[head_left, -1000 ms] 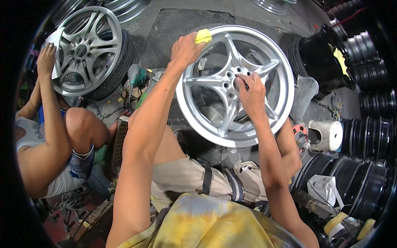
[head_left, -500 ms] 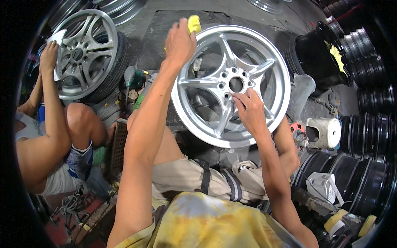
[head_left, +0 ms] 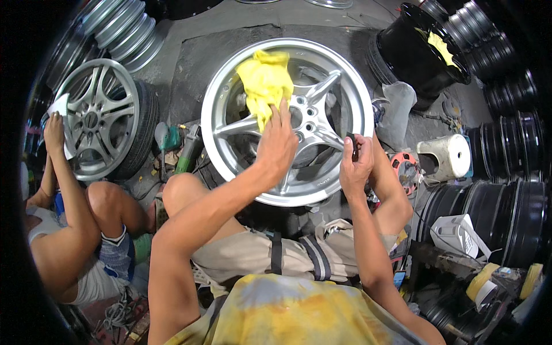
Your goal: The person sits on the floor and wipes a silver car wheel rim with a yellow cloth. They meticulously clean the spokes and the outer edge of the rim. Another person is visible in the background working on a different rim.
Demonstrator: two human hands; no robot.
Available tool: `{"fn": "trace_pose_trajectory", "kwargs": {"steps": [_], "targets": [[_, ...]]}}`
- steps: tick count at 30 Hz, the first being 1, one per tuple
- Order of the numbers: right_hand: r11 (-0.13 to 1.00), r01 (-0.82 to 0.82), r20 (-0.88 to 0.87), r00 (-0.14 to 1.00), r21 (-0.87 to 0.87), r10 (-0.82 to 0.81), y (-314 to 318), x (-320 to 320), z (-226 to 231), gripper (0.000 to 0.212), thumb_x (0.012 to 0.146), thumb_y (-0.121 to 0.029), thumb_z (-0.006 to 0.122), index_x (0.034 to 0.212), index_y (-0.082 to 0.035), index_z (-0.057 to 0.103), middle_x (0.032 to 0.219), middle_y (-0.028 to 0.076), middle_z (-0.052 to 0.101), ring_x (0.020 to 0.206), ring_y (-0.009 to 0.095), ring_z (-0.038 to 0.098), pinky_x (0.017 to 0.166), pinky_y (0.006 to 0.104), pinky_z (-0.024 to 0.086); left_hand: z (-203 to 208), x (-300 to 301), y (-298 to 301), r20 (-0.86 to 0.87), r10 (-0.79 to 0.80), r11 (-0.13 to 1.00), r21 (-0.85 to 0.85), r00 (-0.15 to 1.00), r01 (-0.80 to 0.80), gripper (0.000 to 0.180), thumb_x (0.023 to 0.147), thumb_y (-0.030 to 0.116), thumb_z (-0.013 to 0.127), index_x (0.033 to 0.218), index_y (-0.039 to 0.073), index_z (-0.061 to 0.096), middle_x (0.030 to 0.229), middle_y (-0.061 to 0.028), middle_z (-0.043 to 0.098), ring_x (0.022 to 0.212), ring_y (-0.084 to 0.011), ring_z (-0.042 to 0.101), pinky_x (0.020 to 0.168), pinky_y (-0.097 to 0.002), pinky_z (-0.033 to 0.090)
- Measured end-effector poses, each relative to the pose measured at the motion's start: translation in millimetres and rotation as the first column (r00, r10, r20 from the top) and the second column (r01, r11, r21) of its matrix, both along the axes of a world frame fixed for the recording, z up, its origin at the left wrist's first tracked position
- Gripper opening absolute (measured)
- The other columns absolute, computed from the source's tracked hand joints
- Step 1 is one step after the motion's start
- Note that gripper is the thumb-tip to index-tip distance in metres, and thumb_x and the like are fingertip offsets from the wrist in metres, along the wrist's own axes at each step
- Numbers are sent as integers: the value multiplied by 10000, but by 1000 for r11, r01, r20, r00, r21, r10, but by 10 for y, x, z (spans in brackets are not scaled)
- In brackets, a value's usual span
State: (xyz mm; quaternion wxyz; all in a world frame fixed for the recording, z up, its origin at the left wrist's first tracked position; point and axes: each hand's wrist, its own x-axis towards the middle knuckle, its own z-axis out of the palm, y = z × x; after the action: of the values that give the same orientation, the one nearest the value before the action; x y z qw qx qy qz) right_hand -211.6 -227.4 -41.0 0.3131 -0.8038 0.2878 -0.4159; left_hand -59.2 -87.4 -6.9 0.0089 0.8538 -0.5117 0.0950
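A silver alloy wheel rim [head_left: 368, 115] with several spokes is in front of my knees. My left hand [head_left: 278, 144] is over its spokes, left of the hub, its fingertips gripping the lower part of a bunched yellow cloth [head_left: 264, 80]. The cloth drapes over the upper left spoke and part of the rim's inner wall. At the rim's lower right edge, my right hand [head_left: 357, 164] is closed, with a small black object [head_left: 352, 146] between thumb and fingers; its kind is not clear.
To the left, another person's hand [head_left: 54, 133] holds white paper [head_left: 60, 109] against a second wheel [head_left: 100, 149]. A green power tool [head_left: 188, 150] lies between us. Black rims [head_left: 500, 215] are stacked at the right, near a white stool [head_left: 443, 156]. A black barrel-like rim [head_left: 411, 49] stands beyond.
My left hand has swung the yellow cloth from beyond the rim's upper left down onto its spokes. My right hand has left the hub for the right edge, now with a black object.
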Motion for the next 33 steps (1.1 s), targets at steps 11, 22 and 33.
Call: {"fn": "trace_pose_trajectory", "kwargs": {"steps": [11,22,33], "targets": [[994,78,114,990,82,-87,-49,-39,-164,202,1042,-171,547,1136,7,532,947,89,642,821,130,590,755,285,489,467,-47,-350,-896,-352,923,-380,272,-56,267,841,21,572,1047,-50,727,1120,-248,699,1008,-353,698,916,-388,537],[865,-20,462,851,502,-248,9,7,-54,193,1043,-215,533,1072,-26,508,912,52,569,743,106,535,716,268,472,-225,442,-1866,-152,-255,831,-539,955,137,661,810,-32,583,1426,-143,371,1482,-339,400,1398,-425,400,1161,-437,369],[906,191,440,824,378,-358,-754,-495,-46,212,1004,-173,623,1106,8,581,947,38,622,855,98,573,764,255,485,150,-833,-720,-719,-518,821,-265,464,506,335,803,15,574,1113,-84,655,1039,-311,665,949,-412,676,870,-465,528]]}}
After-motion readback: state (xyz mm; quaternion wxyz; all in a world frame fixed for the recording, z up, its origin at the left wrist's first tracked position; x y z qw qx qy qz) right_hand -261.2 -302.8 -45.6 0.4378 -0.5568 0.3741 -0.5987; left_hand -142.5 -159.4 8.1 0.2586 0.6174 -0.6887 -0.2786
